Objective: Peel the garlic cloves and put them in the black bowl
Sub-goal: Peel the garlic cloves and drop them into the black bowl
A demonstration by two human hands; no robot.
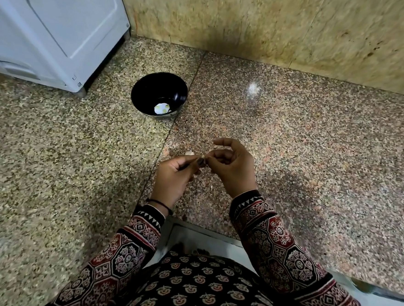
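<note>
The black bowl [159,95] stands on the granite counter at the back left, with a pale patch at its bottom. In front of it, my left hand [174,177] and my right hand [233,167] meet above the counter. Between their fingertips they pinch a small pale garlic clove [203,156], mostly hidden by the fingers. Another pale clove or piece of skin [189,153] lies on the counter just behind my left hand. A tiny pale scrap [212,187] lies below my right hand.
A white appliance [54,27] stands at the back left, close to the bowl. A stone wall [277,24] runs along the back. The counter's front edge [205,227] is cut in near my body.
</note>
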